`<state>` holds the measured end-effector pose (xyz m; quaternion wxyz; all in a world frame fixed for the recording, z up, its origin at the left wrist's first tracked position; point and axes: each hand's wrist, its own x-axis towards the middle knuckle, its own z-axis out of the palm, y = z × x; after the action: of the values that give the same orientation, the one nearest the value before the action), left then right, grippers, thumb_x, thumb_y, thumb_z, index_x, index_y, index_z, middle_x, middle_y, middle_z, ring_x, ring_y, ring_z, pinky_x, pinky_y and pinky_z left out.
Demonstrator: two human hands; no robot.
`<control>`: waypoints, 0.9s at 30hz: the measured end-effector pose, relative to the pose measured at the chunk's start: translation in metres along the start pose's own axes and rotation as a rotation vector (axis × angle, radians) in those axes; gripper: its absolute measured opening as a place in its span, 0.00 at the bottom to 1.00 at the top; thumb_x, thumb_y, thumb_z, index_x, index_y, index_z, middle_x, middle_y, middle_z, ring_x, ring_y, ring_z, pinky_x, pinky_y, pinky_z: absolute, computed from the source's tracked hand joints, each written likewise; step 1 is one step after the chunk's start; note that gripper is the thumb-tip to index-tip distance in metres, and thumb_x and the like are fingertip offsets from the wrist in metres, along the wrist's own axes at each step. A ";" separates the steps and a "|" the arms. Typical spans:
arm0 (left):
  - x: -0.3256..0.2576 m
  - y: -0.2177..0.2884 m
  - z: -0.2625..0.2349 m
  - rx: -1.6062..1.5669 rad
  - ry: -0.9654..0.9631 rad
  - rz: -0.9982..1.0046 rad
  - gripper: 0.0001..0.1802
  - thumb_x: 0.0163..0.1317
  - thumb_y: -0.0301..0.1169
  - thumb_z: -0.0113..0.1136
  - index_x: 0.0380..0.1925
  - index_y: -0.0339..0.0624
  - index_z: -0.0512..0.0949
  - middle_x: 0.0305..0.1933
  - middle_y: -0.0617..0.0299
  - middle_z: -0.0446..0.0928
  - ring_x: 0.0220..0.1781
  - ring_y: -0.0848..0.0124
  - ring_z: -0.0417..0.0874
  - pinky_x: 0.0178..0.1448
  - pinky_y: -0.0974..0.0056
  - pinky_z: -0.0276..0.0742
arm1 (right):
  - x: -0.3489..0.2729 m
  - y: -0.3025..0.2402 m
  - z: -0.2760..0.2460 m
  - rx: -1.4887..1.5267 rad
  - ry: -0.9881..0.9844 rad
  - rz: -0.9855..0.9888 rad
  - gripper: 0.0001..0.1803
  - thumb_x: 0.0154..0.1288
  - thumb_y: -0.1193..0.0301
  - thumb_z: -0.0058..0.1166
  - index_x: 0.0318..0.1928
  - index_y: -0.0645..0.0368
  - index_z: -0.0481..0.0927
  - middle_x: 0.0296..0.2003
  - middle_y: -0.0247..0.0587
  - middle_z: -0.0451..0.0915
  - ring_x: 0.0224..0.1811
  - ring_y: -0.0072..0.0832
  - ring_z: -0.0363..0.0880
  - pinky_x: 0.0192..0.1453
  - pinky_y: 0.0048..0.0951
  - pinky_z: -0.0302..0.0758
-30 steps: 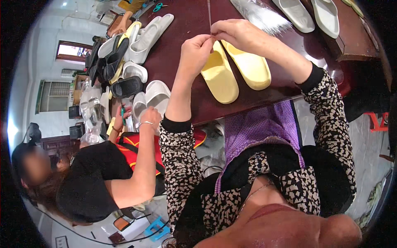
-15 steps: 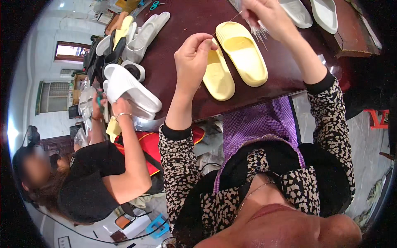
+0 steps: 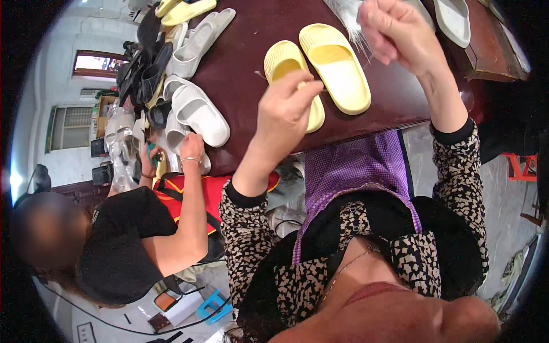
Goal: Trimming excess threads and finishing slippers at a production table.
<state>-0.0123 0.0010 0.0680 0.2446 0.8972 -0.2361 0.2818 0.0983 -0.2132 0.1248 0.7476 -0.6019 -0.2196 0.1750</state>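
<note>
Our left hand (image 3: 284,106) holds a pinched grip on a thin pin above the yellow slippers (image 3: 317,71) on the dark surface (image 3: 246,57). Our right hand (image 3: 397,31) is fisted; its grip contents are indiscernible.

Dark reddish-brown wooden bench (image 3: 400,97), glossy top, raised edge at far right. Pale walls at left with a bright window (image 3: 94,63) and a barred window (image 3: 66,128) below it. Grey floor (image 3: 503,194), light-toned. Red stool (image 3: 521,168) at right. Daylight from the left side.
</note>
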 end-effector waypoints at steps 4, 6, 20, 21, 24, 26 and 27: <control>-0.025 0.002 0.010 -0.034 -0.021 -0.018 0.11 0.45 0.18 0.60 0.32 0.37 0.78 0.31 0.56 0.75 0.35 0.59 0.77 0.40 0.59 0.73 | 0.010 0.063 -0.019 -0.156 -0.135 0.014 0.10 0.67 0.67 0.50 0.30 0.58 0.76 0.16 0.26 0.69 0.14 0.11 0.64 0.17 0.15 0.60; -0.035 0.003 0.016 -0.080 -0.072 -0.079 0.10 0.46 0.18 0.59 0.32 0.36 0.77 0.30 0.55 0.75 0.34 0.58 0.77 0.40 0.58 0.74 | 0.009 0.080 -0.020 -0.331 -0.141 0.149 0.09 0.66 0.68 0.50 0.30 0.58 0.75 0.15 0.25 0.67 0.11 0.12 0.62 0.14 0.15 0.57; -0.048 -0.025 0.045 -0.125 -0.101 -0.237 0.04 0.52 0.22 0.58 0.29 0.35 0.77 0.30 0.51 0.77 0.35 0.55 0.79 0.41 0.58 0.75 | 0.053 0.122 -0.013 -1.032 -0.275 0.312 0.12 0.61 0.69 0.53 0.28 0.68 0.76 0.17 0.45 0.75 0.16 0.34 0.75 0.21 0.32 0.73; -0.045 -0.029 0.049 -0.116 -0.074 -0.246 0.03 0.52 0.23 0.57 0.27 0.36 0.77 0.29 0.51 0.77 0.34 0.55 0.78 0.40 0.57 0.74 | 0.060 0.129 -0.016 -1.170 -0.305 0.208 0.12 0.61 0.70 0.51 0.29 0.69 0.76 0.20 0.50 0.76 0.18 0.38 0.77 0.24 0.35 0.74; -0.036 -0.040 0.055 -0.094 -0.029 -0.276 0.03 0.53 0.25 0.57 0.25 0.36 0.76 0.27 0.51 0.77 0.33 0.54 0.78 0.40 0.56 0.74 | 0.063 0.138 -0.013 -1.327 -0.287 0.042 0.12 0.61 0.70 0.49 0.32 0.69 0.77 0.25 0.57 0.77 0.25 0.46 0.79 0.31 0.40 0.75; -0.030 -0.043 0.057 -0.070 -0.012 -0.325 0.04 0.54 0.26 0.56 0.24 0.36 0.76 0.26 0.50 0.77 0.32 0.54 0.79 0.39 0.55 0.74 | 0.064 0.138 -0.011 -1.353 -0.193 -0.064 0.13 0.61 0.70 0.48 0.36 0.70 0.77 0.29 0.61 0.77 0.33 0.52 0.79 0.38 0.43 0.75; -0.028 -0.045 0.057 -0.073 -0.007 -0.324 0.04 0.54 0.26 0.56 0.24 0.36 0.76 0.26 0.50 0.77 0.32 0.54 0.79 0.39 0.55 0.74 | 0.063 0.136 -0.008 -1.359 -0.193 -0.065 0.13 0.61 0.70 0.48 0.36 0.70 0.77 0.29 0.61 0.77 0.33 0.52 0.79 0.38 0.43 0.75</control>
<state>0.0144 0.0108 -0.0044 0.3184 0.9151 -0.0994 0.2267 0.1555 -0.1573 -0.0025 0.1862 -0.9121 -0.3642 0.0285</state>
